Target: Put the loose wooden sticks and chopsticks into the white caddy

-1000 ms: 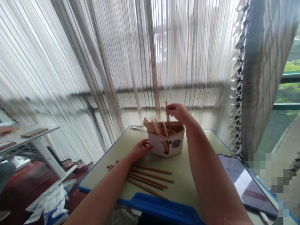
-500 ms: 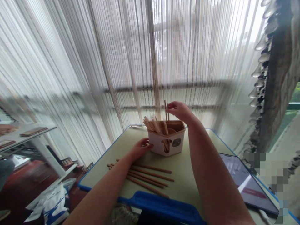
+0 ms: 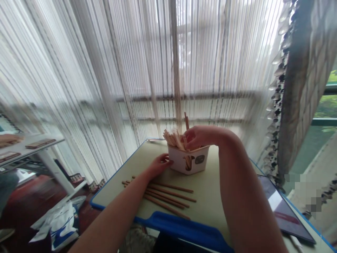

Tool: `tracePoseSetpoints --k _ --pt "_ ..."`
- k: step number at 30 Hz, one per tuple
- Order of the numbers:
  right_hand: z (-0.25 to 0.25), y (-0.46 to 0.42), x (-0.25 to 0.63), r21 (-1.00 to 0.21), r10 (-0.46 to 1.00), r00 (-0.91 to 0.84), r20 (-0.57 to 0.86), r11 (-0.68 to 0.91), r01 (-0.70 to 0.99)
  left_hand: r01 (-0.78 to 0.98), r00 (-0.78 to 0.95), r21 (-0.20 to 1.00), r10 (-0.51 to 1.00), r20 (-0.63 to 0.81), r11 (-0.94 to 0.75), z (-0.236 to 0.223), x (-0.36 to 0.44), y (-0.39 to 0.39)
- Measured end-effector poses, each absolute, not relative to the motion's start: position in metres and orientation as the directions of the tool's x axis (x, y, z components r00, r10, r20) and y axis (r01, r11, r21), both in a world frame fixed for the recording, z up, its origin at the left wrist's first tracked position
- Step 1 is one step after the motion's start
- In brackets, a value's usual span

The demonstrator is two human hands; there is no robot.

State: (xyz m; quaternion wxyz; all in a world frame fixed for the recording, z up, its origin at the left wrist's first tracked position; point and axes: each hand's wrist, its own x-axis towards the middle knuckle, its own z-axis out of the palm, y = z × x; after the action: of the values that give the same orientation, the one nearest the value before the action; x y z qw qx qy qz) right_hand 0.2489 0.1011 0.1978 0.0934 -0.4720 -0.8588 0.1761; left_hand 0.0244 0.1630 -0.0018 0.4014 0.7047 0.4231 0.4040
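A white chopstick holder [image 3: 175, 161] with a tan rim and a cut-out in front stands toward the back of the small table. My left hand [image 3: 159, 165] grips its left side, thumb and fingers against the wall. Over the rim, my right hand [image 3: 195, 137] is closed, fingertips pinching a pale chopstick [image 3: 185, 141] in the holder. Behind those fingers two brown chopsticks [image 3: 186, 121] rise from the holder. A bunch of pale thin sticks [image 3: 171, 137] fills its left part. Several brown chopsticks [image 3: 173, 196] lie on the table under my left forearm.
The cream table [image 3: 207, 200] has a blue edge and a blue front tray [image 3: 184, 230]. A tablet [image 3: 284, 207] lies at the right. Sheer curtains [image 3: 142, 70] hang behind. At the left are a white shelf [image 3: 44, 147] and a plastic bag [image 3: 63, 225] on the floor.
My right hand has let go of the brown chopsticks at the back and moved down and forward to the pale chopstick. My left hand stays at the holder.
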Motion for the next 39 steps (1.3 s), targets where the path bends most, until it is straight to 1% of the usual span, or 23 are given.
tracePoseSetpoints --k 2,4,7,9,10,12,15,19,22,24,27,31,35,37,39 --pt "0.195 0.101 0.248 -0.351 0.87 -0.492 0.033 0.471 0.809 0.278 0.314 0.906 0.922 0.227 -0.318 -0.002 0.026 0.159" --pt "0.194 0.102 0.248 -0.341 0.887 -0.449 0.104 0.456 0.822 0.287 0.31 0.904 0.924 0.225 -0.317 -0.002 0.027 0.156" --pt "0.195 0.1 0.249 -0.349 0.867 -0.407 0.288 0.491 0.798 0.28 0.319 0.902 0.918 0.237 -0.33 -0.002 0.027 0.153" --pt "0.197 0.099 0.25 -0.33 0.831 -0.356 0.428 0.511 0.794 0.274 0.326 0.901 0.914 0.243 -0.337 -0.002 0.028 0.151" --pt "0.198 0.098 0.251 -0.318 0.814 -0.328 0.48 0.509 0.8 0.274 0.324 0.901 0.914 0.242 -0.336 -0.002 0.028 0.151" --pt "0.199 0.097 0.25 -0.303 0.802 -0.282 0.526 0.486 0.82 0.28 0.322 0.901 0.916 0.239 -0.333 -0.001 0.029 0.149" --pt "0.197 0.099 0.247 -0.265 0.816 -0.276 0.508 0.453 0.851 0.285 0.32 0.898 0.916 0.241 -0.336 0.0 0.03 0.147" --pt "0.19 0.106 0.237 -0.187 0.842 -0.327 0.429 0.437 0.88 0.278 0.303 0.9 0.92 0.249 -0.335 -0.001 0.029 0.147" --pt "0.187 0.109 0.23 -0.197 0.861 -0.327 0.389 0.425 0.884 0.276 0.311 0.899 0.917 0.251 -0.34 0.0 0.03 0.147" --pt "0.187 0.109 0.228 -0.22 0.861 -0.308 0.404 0.418 0.881 0.276 0.315 0.9 0.916 0.246 -0.337 0.0 0.03 0.147" --pt "0.189 0.108 0.228 -0.236 0.836 -0.289 0.466 0.432 0.871 0.278 0.316 0.898 0.916 0.249 -0.34 0.0 0.03 0.147" --pt "0.197 0.1 0.231 -0.198 0.769 -0.293 0.567 0.473 0.858 0.267 0.331 0.901 0.911 0.247 -0.342 -0.001 0.028 0.148" --pt "0.21 0.069 0.23 -0.185 0.722 -0.225 0.654 0.441 0.878 0.287 0.325 0.892 0.912 0.253 -0.349 -0.002 0.025 0.149" --pt "0.217 0.043 0.227 -0.145 0.732 -0.242 0.636 0.422 0.895 0.305 0.348 0.877 0.901 0.26 -0.371 -0.001 0.024 0.149" --pt "0.221 0.014 0.221 -0.106 0.787 -0.297 0.541 0.415 0.904 0.358 0.374 0.852 0.895 0.245 -0.383 0.0 0.023 0.148"
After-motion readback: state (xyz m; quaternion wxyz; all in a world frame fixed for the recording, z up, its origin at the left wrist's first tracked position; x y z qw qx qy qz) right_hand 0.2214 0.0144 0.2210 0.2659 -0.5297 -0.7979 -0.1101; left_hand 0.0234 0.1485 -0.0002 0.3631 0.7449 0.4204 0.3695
